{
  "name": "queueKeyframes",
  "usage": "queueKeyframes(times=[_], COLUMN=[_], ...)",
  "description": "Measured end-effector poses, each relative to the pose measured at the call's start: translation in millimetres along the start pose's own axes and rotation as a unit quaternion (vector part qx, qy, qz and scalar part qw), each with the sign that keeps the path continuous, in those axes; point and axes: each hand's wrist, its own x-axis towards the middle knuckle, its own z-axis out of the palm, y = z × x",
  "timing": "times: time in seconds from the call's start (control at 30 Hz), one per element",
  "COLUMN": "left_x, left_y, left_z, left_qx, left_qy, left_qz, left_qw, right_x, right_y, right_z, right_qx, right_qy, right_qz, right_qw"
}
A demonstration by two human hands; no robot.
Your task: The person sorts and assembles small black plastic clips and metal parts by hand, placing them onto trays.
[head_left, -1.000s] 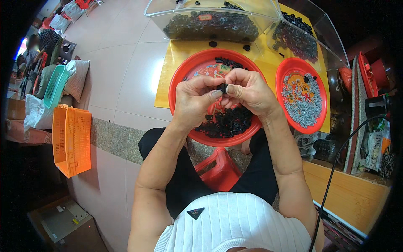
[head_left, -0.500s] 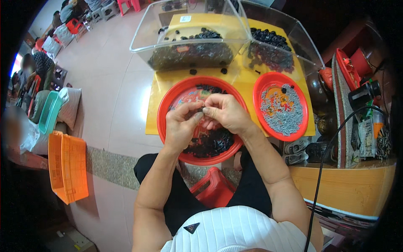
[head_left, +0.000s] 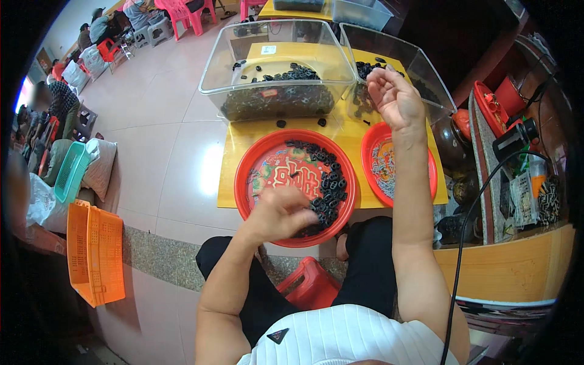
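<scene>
The left hand (head_left: 278, 214) is over the near part of the big red tray (head_left: 241, 198). It is blurry. Its thumb points to the black bits (head_left: 331, 185), a bit apart from the bent fingers. I cannot tell if it pinches anything or touches the bits below it.

The right hand (head_left: 396, 100) is up high, by the right clear box (head_left: 426, 56). Its palm shows and its fingers are half bent, not spread wide. I cannot tell if there is a bit in them.

The black bits lie in a heap, mostly along the right side of the big tray. The left part of the tray shows its bright printed floor. Just right of it is a small red tray (head_left: 433, 173) with silver screws (head_left: 383, 164), partly behind the right arm.

Past the big tray is the left clear box (head_left: 210, 67), with lots of black bits too. Both trays and both boxes are on a yellow table (head_left: 226, 167). Two loose black bits (head_left: 281, 123) lie between the left box and the big tray.

A red stool (head_left: 311, 285) is between the knees. Off to the left are an orange crate (head_left: 96, 252), a green basket (head_left: 71, 172) and a pale sack (head_left: 99, 170). Far off there are pink chairs (head_left: 179, 13).
</scene>
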Motion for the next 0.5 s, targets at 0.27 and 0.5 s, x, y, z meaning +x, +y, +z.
queueKeyframes(times=[0.27,0.5], left_x=[2.0,-2.5], left_y=[9.9,-2.4], left_z=[0.4,0.7], left_qx=[0.166,0.138], left_qy=[-0.173,-0.103], left_qz=[0.018,-0.005], left_qw=[0.971,0.985], right_x=[-62.2,-69.6], right_y=[65.9,93.5], right_z=[22.7,8.0], right_qx=[-0.243,-0.409], right_qy=[-0.042,-0.074], right_qz=[0.059,0.078], right_qw=[0.967,0.906])
